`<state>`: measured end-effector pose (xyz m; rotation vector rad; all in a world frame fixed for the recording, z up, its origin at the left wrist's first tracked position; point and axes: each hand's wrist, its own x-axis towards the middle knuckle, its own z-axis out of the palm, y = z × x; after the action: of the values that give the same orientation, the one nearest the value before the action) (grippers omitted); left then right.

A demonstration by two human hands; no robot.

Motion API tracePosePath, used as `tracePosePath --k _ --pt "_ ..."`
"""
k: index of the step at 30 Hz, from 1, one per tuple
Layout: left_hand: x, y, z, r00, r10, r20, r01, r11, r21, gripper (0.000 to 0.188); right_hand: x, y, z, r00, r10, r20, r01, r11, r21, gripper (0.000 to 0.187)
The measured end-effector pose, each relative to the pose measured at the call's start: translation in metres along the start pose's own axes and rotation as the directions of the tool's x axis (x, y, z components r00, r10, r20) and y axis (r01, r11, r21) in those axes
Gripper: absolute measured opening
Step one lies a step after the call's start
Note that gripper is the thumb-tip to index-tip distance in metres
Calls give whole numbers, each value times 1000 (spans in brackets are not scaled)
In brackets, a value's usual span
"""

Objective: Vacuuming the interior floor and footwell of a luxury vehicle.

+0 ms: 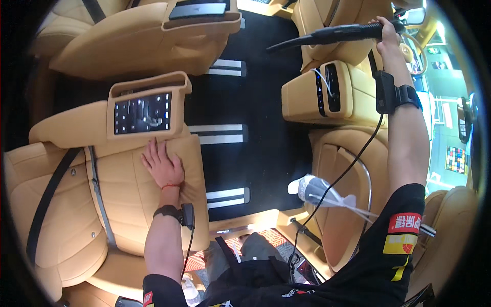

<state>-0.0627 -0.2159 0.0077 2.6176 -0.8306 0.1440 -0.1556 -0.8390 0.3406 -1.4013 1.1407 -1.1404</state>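
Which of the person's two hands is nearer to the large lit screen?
The left hand: it rests on the tan seat, just beside the screen. The right hand is across the cabin, gripping the black nozzle.

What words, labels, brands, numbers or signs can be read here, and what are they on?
I don't copy wording, but print stands here:
Red patch on right sleeve: pale characters, large enough to make out.
Touchscreen by the left hand: icons, labels too small.
Door sill: lettering, blurred.
Shirt front: pale lettering, too small.
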Motion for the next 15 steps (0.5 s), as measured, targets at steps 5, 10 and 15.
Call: tracePosePath --k 5,10,15 --pt "-4 -2 3 999 21 -30 -21 1000 -15 48 -59 -7 -3 993 -14 119 40 975 -218 27" --pt "0 8 5 999 13 -43 -13 1000 -8 47 -92 -36 -33 984 -39 175 56 994 -95 14" --pt "-1 3 -7 999 5 -35 -4 1000 12 46 -144 -45 -17 979 -88 187 109 988 -108 13"
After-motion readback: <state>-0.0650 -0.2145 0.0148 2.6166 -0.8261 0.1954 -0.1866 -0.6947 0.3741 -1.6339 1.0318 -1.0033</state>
